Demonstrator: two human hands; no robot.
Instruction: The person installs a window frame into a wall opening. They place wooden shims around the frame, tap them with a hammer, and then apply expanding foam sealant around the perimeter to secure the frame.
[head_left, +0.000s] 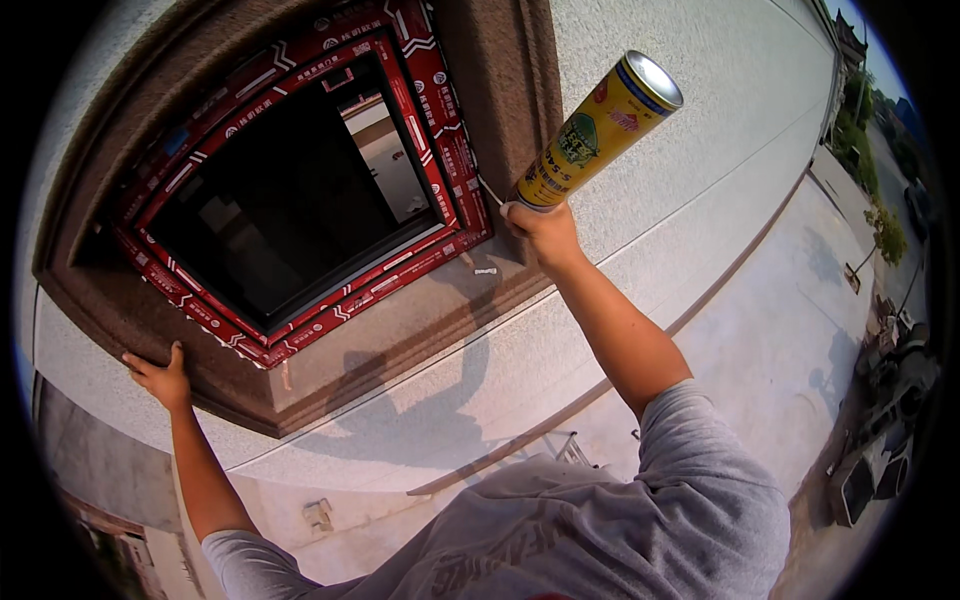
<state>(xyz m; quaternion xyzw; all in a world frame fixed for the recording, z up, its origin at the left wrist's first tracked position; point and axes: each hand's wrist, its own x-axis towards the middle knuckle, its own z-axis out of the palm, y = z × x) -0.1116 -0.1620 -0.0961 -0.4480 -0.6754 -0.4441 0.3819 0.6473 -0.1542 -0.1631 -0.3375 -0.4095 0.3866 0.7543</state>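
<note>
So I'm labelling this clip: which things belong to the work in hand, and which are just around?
In use:
- yellow spray can, gripped by the right hand
- red-taped window frame
- brown stone surround, touched by the left hand

Just around:
- machinery on the ground
- trees

The person wears a grey short-sleeved T-shirt [600, 520] with faded, darker lettering across the chest. Its sleeves end above the elbows, leaving both forearms bare. The left hand [160, 378] and right hand [545, 232] are bare, without gloves, rings or a watch.
</note>
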